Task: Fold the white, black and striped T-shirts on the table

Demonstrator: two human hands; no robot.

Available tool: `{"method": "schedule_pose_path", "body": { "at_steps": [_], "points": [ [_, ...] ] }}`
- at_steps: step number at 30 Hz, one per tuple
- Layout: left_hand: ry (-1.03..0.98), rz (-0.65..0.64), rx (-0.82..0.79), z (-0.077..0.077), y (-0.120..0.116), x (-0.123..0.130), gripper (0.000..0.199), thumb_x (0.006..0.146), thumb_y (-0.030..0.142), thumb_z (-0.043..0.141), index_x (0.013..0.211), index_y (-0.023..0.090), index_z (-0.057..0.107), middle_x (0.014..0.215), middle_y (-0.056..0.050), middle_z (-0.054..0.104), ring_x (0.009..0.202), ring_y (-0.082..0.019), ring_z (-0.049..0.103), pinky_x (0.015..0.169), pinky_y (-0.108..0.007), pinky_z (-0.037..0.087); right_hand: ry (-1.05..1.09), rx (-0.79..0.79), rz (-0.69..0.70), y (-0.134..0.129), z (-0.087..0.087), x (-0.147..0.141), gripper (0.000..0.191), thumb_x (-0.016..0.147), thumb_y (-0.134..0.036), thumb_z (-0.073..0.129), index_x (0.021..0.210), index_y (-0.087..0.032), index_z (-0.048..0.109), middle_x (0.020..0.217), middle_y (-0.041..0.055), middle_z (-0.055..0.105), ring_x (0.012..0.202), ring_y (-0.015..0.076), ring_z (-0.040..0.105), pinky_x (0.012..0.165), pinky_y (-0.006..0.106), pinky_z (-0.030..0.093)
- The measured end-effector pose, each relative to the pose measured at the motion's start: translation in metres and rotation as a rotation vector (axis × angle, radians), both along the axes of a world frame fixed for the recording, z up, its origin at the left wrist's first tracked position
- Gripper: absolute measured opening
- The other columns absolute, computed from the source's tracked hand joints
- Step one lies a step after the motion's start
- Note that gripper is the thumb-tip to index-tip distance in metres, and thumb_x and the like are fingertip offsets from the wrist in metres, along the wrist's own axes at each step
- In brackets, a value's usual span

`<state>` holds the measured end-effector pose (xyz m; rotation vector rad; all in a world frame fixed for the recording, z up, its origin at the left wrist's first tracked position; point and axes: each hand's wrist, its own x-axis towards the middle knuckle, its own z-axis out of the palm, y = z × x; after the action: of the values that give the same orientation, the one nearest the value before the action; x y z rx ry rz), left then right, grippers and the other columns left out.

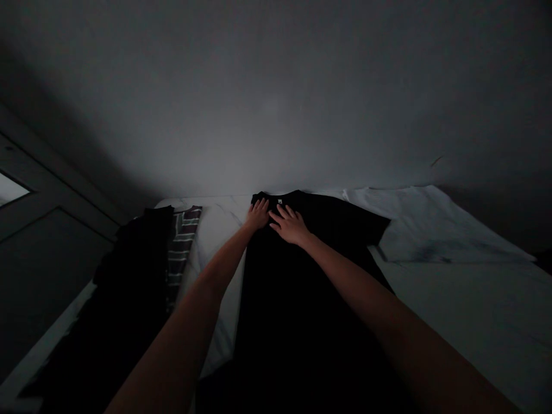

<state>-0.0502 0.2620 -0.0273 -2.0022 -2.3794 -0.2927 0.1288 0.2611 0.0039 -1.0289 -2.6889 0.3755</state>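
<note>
A black T-shirt [293,310] lies spread on the white marbled surface, its neckline at the far edge and one short sleeve out to the right. Its left side ends in a fairly straight edge, and no sleeve shows there. A small pale label sits inside the collar. My left hand [258,214] rests flat near the left shoulder of the shirt, fingers stretched forward. Just below the label, my right hand [290,225] lies on the cloth with its fingers spread. Neither hand grips anything. Dim light hides the folds of the fabric.
Dark clothes [125,299] lie at the left, with a striped garment [183,236] beside them. A white garment [414,221] is laid out at the right. The marbled surface [470,310] meets a grey wall [276,103] at the back. A panelled door [47,230] stands far left.
</note>
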Motion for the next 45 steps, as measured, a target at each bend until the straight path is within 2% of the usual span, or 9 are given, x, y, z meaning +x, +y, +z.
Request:
{"method": "schedule_pose_path", "body": {
  "at_steps": [6, 10, 14, 23, 28, 32, 34, 39, 45],
  "points": [
    [-0.086, 0.052, -0.072, -0.002, -0.012, 0.005, 0.062, 0.099, 0.043, 0.033, 0.156, 0.019, 0.024, 0.162, -0.012, 0.024, 0.149, -0.033, 0.019, 0.119, -0.053, 0.017, -0.172, -0.068, 0.021, 0.002, -0.010, 0.000, 0.052, 0.098, -0.038, 0.047, 0.147, -0.023, 0.044, 0.158, 0.0128, 0.033, 0.146, 0.0335, 0.028, 0.116, 0.059, 0.019],
    [-0.079, -0.023, -0.133, 0.001, -0.042, 0.015, 0.065, 0.100, 0.044, 0.032, 0.155, 0.010, 0.023, 0.163, -0.017, 0.018, 0.150, -0.034, 0.015, 0.120, -0.051, 0.013, -0.048, 0.029, 0.223, -0.037, -0.004, 0.019, 0.048, 0.091, -0.028, 0.059, 0.138, -0.017, 0.055, 0.153, 0.0146, 0.041, 0.145, 0.0301, 0.031, 0.120, 0.052, 0.018],
    [-0.055, -0.141, -0.146, 0.002, -0.102, 0.029, 0.062, 0.100, 0.043, 0.035, 0.155, 0.017, 0.025, 0.163, -0.013, 0.018, 0.150, -0.033, 0.013, 0.120, -0.051, 0.016, -0.011, -0.020, 0.466, -0.103, -0.007, 0.048, 0.047, 0.088, -0.027, 0.064, 0.133, -0.018, 0.059, 0.150, 0.0143, 0.045, 0.143, 0.0274, 0.035, 0.119, 0.049, 0.023],
    [-0.090, -0.291, -0.206, 0.021, -0.260, 0.066, 0.055, 0.100, 0.039, 0.039, 0.152, 0.023, 0.030, 0.163, -0.013, 0.020, 0.151, -0.028, 0.016, 0.117, -0.046, 0.025, 0.121, -0.117, 0.653, -0.201, -0.007, 0.104, 0.034, 0.095, -0.024, 0.054, 0.127, -0.022, 0.063, 0.139, 0.0095, 0.059, 0.137, 0.0228, 0.045, 0.115, 0.047, 0.033],
    [-0.246, -0.103, -0.105, 0.047, -0.335, 0.100, 0.041, 0.096, 0.044, 0.048, 0.127, 0.020, 0.059, 0.138, -0.012, 0.056, 0.132, -0.024, 0.048, 0.111, -0.038, 0.035, 0.171, -0.155, 0.620, -0.234, 0.003, 0.113, 0.033, 0.082, -0.017, 0.069, 0.115, -0.018, 0.066, 0.121, 0.0124, 0.067, 0.114, 0.0240, 0.061, 0.099, 0.041, 0.046],
    [-0.312, 0.160, -0.031, 0.053, -0.388, 0.136, 0.066, 0.072, 0.042, 0.077, 0.129, 0.019, 0.053, 0.116, -0.010, 0.064, 0.108, -0.026, 0.061, 0.094, -0.038, 0.048, 0.187, -0.134, 0.538, -0.252, 0.007, 0.105, 0.025, 0.078, -0.009, 0.068, 0.101, -0.018, 0.067, 0.102, 0.0071, 0.068, 0.097, 0.0206, 0.062, 0.084, 0.033, 0.047],
    [-0.323, 0.296, 0.014, 0.050, -0.409, 0.155, 0.066, 0.068, 0.030, 0.079, 0.127, 0.021, 0.052, 0.105, -0.007, 0.066, 0.100, -0.027, 0.063, 0.089, -0.040, 0.050, 0.190, -0.120, 0.522, -0.260, 0.006, 0.103, 0.023, 0.076, -0.006, 0.066, 0.095, -0.019, 0.066, 0.096, 0.0043, 0.067, 0.092, 0.0191, 0.062, 0.080, 0.030, 0.044],
    [-0.351, 0.398, 0.311, 0.030, -0.436, 0.196, 0.023, 0.075, 0.017, 0.065, 0.095, 0.026, 0.057, 0.104, -0.007, 0.060, 0.106, -0.027, 0.058, 0.094, -0.044, 0.048, 0.295, -0.063, 0.435, -0.275, -0.003, 0.113, 0.021, 0.068, -0.003, 0.060, 0.078, -0.020, 0.058, 0.085, 0.0020, 0.062, 0.081, 0.0178, 0.057, 0.070, 0.027, 0.040],
    [-0.358, 0.427, 0.506, 0.000, -0.436, 0.214, 0.035, 0.065, 0.005, 0.052, 0.095, 0.024, 0.052, 0.092, -0.006, 0.060, 0.090, -0.024, 0.060, 0.081, -0.042, 0.052, 0.458, 0.208, 0.464, -0.276, -0.014, 0.129, 0.019, 0.066, -0.004, 0.054, 0.073, -0.021, 0.054, 0.079, 0.0028, 0.059, 0.076, 0.0177, 0.052, 0.067, 0.028, 0.038]
  ]
}}
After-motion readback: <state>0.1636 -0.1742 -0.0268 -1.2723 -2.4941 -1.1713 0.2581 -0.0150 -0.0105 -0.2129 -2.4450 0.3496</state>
